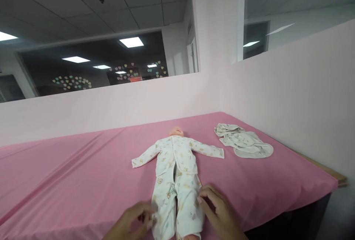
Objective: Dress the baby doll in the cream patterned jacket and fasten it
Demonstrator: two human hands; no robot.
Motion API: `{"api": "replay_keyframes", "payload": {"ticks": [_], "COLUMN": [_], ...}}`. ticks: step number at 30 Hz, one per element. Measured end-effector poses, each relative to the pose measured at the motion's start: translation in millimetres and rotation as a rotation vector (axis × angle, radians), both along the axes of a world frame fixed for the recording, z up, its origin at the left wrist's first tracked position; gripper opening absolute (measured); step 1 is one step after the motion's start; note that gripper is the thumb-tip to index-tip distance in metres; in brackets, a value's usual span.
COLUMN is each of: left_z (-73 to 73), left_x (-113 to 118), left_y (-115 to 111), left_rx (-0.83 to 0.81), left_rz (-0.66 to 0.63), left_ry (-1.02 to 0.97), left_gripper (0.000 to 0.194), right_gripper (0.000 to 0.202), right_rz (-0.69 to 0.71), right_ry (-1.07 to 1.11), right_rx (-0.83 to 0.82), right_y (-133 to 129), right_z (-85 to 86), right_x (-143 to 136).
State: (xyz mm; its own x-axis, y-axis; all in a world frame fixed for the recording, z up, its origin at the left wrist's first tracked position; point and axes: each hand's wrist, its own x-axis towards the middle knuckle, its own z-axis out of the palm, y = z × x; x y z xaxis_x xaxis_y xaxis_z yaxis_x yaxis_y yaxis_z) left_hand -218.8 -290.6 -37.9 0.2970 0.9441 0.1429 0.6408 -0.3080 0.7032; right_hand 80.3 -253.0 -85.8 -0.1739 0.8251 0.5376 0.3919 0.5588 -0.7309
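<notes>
An infant-care training room — a baby doll (177, 173) on a pink-sheeted table (69, 173), office ceiling panels (130, 7), interior window (91, 66).

Baby doll (176, 166) lying face up on pink table cover (69, 173), dressed in white printed sleepsuit (177, 181), sleeves spread to either side, head (176, 132) toward the pink wall (291, 95). Left hand (130, 222) touching the outer edge of one trouser leg near the table's front edge; right hand (219, 210) touching the other, fingers curled on the fabric. Crumpled pale cloth (242, 141) well apart, toward the corner. Dark window (94, 64) above.
</notes>
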Motion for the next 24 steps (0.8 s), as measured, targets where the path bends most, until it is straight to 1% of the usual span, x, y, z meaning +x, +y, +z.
{"api": "replay_keyframes", "payload": {"ticks": [2, 3, 5, 6, 8, 10, 11, 12, 13, 14, 16, 18, 20, 22, 24], "left_z": [19.9, 31.0, 53.6, 64.5, 83.4, 96.7, 101.0, 103.5, 104.6, 104.4, 101.6, 98.1, 96.2, 96.9, 99.3], "left_x": [0, 3, 14, 22, 43, 65, 76, 85, 92, 98, 105, 106, 105, 104, 104], "left_y": [15, 25, 53, 70, 110, 152, 171, 189, 204, 216, 234, 245, 254, 261, 268], "left_rx": [0.015, 0.05, 0.127, 0.164, 0.19, 0.149, 0.103, 0.056, 0.048, 0.039, 0.03, 0.002, -0.049, -0.112, -0.173], "left_rz": [0.024, 0.049, 0.113, 0.163, 0.157, 0.172, 0.176, 0.201, 0.22, 0.235, 0.263, 0.282, 0.29, 0.289, 0.288], "left_ry": [-0.015, -0.035, -0.056, -0.046, -0.008, 0.059, 0.118, 0.197, 0.217, 0.237, 0.249, 0.259, 0.262, 0.26, 0.256], "left_gripper": [0.035, 0.035, 0.033, 0.035, 0.033, 0.029, 0.028, 0.028, 0.025, 0.024, 0.02, 0.019, 0.021, 0.026, 0.03], "right_gripper": [0.024, 0.024, 0.025, 0.025, 0.025, 0.024, 0.024, 0.024, 0.024, 0.024, 0.022, 0.016, 0.01, 0.012, 0.017], "right_rz": [-0.004, -0.007, -0.016, -0.023, -0.036, -0.048, -0.051, -0.052, -0.056, -0.06, -0.087, -0.146, -0.217, -0.3, -0.385], "right_ry": [0.024, 0.03, 0.026, 0.022, 0.019, 0.024, 0.027, 0.029, 0.033, 0.038, 0.057, 0.08, 0.091, 0.106, 0.139], "right_rx": [-0.007, -0.004, 0.011, 0.019, 0.031, 0.043, 0.047, 0.051, 0.059, 0.071, 0.12, 0.215, 0.341, 0.441, 0.47], "right_y": [1, 1, 1, 1, 0, 0, -1, -1, -2, -4, -7, -11, -14, -16, -16], "right_z": [-2.0, -3.3, -5.7, -6.5, -6.8, -5.8, -5.3, -5.2, -5.8, -7.5, -14.8, -27.6, -44.2, -61.1, -74.9], "right_x": [-1, -1, -2, -3, -4, -5, -5, -5, -4, -4, -5, -7, -13, -20, -29]}}
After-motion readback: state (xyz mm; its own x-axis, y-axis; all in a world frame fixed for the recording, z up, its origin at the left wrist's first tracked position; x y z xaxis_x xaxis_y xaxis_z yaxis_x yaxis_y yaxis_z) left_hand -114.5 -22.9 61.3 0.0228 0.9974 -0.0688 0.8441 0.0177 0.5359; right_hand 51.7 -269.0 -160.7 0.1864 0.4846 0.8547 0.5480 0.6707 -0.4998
